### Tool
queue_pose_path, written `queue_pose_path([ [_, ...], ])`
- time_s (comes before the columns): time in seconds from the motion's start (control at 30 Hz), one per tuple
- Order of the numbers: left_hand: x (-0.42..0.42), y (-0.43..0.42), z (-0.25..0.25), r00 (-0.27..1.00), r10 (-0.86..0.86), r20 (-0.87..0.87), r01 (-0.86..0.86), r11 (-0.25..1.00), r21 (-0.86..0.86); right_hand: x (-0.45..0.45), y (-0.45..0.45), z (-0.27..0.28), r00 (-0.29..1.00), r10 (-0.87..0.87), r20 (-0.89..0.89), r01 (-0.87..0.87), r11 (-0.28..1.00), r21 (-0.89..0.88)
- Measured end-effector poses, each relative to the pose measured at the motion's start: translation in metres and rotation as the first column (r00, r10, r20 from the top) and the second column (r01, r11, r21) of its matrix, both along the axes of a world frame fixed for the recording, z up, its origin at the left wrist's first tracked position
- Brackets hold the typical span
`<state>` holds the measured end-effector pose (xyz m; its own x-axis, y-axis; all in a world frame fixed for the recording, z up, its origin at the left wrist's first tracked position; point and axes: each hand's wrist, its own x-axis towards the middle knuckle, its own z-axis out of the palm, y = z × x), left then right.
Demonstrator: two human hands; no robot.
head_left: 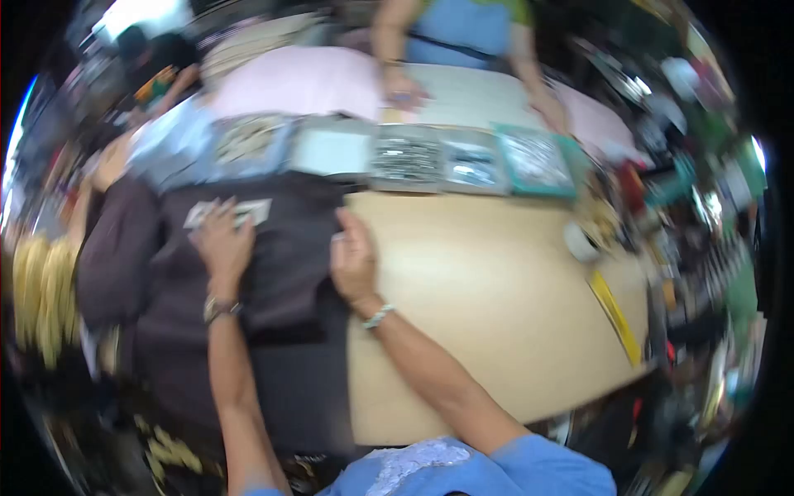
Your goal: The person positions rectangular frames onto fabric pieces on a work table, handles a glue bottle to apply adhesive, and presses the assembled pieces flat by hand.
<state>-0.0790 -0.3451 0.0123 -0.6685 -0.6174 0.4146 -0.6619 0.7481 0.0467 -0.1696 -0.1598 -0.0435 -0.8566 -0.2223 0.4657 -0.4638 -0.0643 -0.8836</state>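
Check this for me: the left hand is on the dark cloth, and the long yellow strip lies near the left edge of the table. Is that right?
Not quite: the head view shows the long yellow strip near the right edge of the table. The left hand is indeed on the dark cloth.

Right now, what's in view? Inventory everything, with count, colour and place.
Dark cloth: 1 pile, dark brown, table's left side
Label: 1, whitish, on the dark cloth
Table: 1, tan, centre
Trays: 5, grey to teal, row behind
Blue bundle: 1, pale blue, left of trays
Pink cloth: 2 stretches, pink, far side
White cloth: 1, white, between them
Pot: 1, white, right
Strip: 1, yellow, table's right edge
Strands: several, yellow, far left
Co-worker: 1, blue and green clothes, opposite
Side clutter: blurred, uncountable
Shirt: 1, blue, bottom
Left hand: 1, over label
Right hand: 1, by dark cloth's right edge
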Motion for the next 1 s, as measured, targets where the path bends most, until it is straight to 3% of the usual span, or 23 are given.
queue_pose_path([
  [0.1,-0.001,-0.022,-0.009,0.997,-0.041,0.068,0.047,0.996,-0.078,-0.014,0.002,0.006,0.972,-0.159,-0.174,0.182,0.975,0.127],
  [0.17,-0.006,-0.03,-0.017,0.973,0.09,0.214,-0.076,0.994,-0.073,-0.006,0.003,0.006,0.982,-0.093,-0.164,0.153,0.9,0.407],
  [0.23,-0.01,-0.049,-0.041,0.974,0.116,0.195,-0.114,0.993,-0.023,-0.011,-0.005,-0.013,0.931,-0.182,-0.316,0.284,0.905,0.316],
  [0.33,-0.011,-0.047,-0.045,0.984,0.093,0.152,-0.093,0.996,-0.007,-0.028,0.009,-0.007,0.994,0.011,-0.113,0.033,0.926,0.375],
  [0.43,-0.011,-0.037,-0.034,0.971,0.096,0.221,-0.105,0.994,0.029,-0.031,0.015,-0.005,0.985,-0.067,-0.158,0.123,0.918,0.377],
  [0.53,-0.013,-0.034,-0.026,0.96,0.088,0.266,-0.107,0.993,0.057,-0.044,0.031,0.003,0.984,-0.172,-0.045,0.177,0.92,0.35],
  [0.7,-0.012,-0.043,-0.026,0.966,0.081,0.245,-0.111,0.988,0.11,-0.08,0.076,0.012,0.939,-0.337,0.061,0.324,0.932,0.162],
  [0.77,-0.008,-0.053,-0.028,0.971,0.0,0.237,-0.043,0.984,0.175,-0.091,0.086,0.012,0.899,-0.423,0.115,0.42,0.906,0.045],
  [0.8,-0.007,-0.059,-0.03,0.972,-0.04,0.232,-0.009,0.978,0.207,-0.096,0.093,0.015,0.901,-0.376,0.217,0.379,0.925,0.033],
  [0.9,-0.01,-0.071,-0.042,0.969,0.088,0.231,-0.122,0.983,0.14,-0.101,0.096,0.016,0.9,-0.276,0.338,0.333,0.935,-0.124],
  [1.0,-0.012,-0.041,-0.018,0.931,0.05,0.362,-0.091,0.991,0.099,-0.109,0.066,-0.006,0.955,-0.113,0.273,0.204,0.922,-0.33],
])
